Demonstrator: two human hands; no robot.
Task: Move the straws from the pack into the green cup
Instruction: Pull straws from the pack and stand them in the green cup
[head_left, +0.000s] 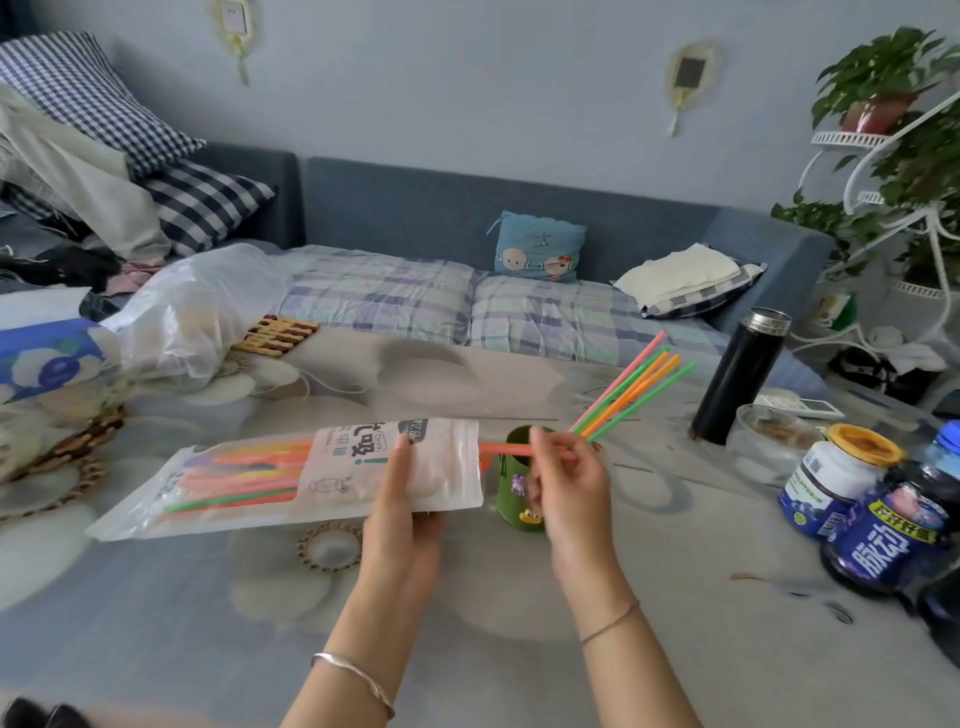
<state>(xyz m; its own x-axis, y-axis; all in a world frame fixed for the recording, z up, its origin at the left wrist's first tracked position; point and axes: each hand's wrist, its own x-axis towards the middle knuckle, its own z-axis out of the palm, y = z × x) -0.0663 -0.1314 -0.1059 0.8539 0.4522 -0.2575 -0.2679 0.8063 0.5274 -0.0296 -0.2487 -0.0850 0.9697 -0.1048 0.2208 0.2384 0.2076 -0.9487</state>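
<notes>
From the head camera, the person's left hand holds the clear plastic pack of coloured drinking straws lying sideways above the counter, its fingers closed around the pack near its white open end, thumb on top. Most of the straws sit bunched in the transparent left part of the pack.

The right hand is just to the right of the pack's mouth, its fingers pinching a pink-orange straw that pokes out of the opening and lies level across the top of the small green cup. That cup, decorated with little cartoon charms, stands on the counter right behind both hands, partly hidden by the right one. A fan of pink, orange and green straws leans out of the cup toward the upper right.

Well off to the right stand a tall black flask, a glass dish and several blue-labelled bottles.
</notes>
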